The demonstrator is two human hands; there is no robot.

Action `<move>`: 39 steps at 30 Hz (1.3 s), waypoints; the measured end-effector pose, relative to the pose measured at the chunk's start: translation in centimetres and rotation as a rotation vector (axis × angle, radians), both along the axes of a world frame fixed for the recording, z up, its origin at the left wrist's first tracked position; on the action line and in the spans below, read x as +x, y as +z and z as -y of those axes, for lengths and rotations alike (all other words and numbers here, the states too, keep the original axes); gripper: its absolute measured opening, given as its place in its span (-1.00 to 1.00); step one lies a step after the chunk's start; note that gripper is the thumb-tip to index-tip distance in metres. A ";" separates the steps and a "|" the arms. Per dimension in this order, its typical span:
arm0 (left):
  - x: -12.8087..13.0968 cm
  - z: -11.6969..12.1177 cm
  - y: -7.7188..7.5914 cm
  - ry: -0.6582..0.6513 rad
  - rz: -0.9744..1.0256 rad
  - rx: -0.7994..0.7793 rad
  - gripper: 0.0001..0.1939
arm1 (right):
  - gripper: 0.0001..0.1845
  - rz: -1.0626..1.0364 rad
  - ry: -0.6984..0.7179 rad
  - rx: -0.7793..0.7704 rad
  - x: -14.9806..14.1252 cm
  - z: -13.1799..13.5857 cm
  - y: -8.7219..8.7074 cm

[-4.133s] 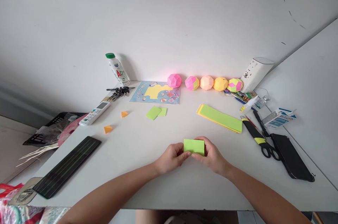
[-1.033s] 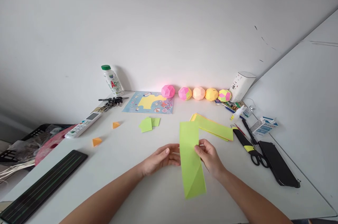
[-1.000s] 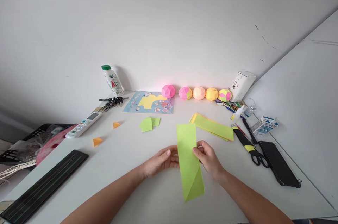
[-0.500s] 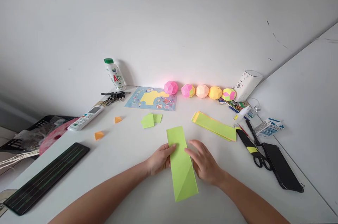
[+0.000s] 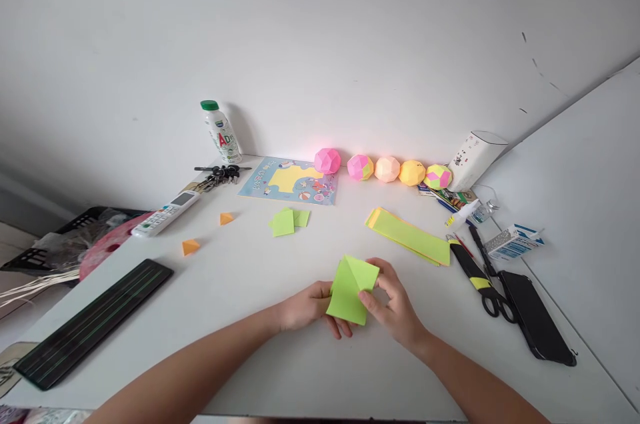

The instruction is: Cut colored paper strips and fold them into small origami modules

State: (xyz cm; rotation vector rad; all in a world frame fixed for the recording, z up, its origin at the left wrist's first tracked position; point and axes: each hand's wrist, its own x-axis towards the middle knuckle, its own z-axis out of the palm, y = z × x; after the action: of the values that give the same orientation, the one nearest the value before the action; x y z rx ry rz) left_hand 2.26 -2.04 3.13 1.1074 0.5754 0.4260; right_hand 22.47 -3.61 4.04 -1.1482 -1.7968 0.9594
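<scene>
A green paper strip (image 5: 350, 297), bent over so that it looks about half as long, is held just above the table in both hands. A diagonal crease runs near its top right corner. My left hand (image 5: 313, 307) grips the strip's left side, with some fingers showing beneath it. My right hand (image 5: 390, 301) pinches the right edge, thumb on the front face. Beyond lie small folded green papers (image 5: 284, 223) and, to the right, a stack of green and orange paper strips (image 5: 410, 237). Two small orange folded pieces (image 5: 227, 218) sit at the left.
Several faceted paper balls (image 5: 387, 169) line the wall beside a blue printed sheet (image 5: 255, 187). Scissors (image 5: 495, 304), a black phone (image 5: 537, 317) and a glue bottle (image 5: 463, 213) lie right. A remote (image 5: 165, 214), keys (image 5: 220, 175), a white bottle (image 5: 223, 137) and a dark bar (image 5: 95, 324) stand left.
The long green strip has been folded over on itself, its creased end now at the top. My right hand, with fingers loose beside the strip before, now grips its edge. The view has shifted slightly.
</scene>
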 end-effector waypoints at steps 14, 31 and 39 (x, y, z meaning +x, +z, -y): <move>0.3 0.6 -0.1 0.096 0.012 0.022 -0.60 | -0.75 -0.266 0.065 -0.426 -0.5 0.2 -0.3; 0.5 1.0 -0.2 0.155 0.004 -0.006 -0.64 | -0.76 -0.221 0.090 -0.521 0.0 -0.1 -0.3; 0.4 1.0 -0.7 0.163 -0.070 0.010 -0.65 | -0.68 -0.128 0.099 -0.524 0.3 -0.3 -0.4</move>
State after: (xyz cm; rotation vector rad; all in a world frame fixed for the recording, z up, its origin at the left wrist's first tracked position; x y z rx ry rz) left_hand 2.70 -3.06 2.38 1.0919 0.7290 0.5327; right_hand 22.73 -3.30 3.62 -1.2779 -1.5519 1.5890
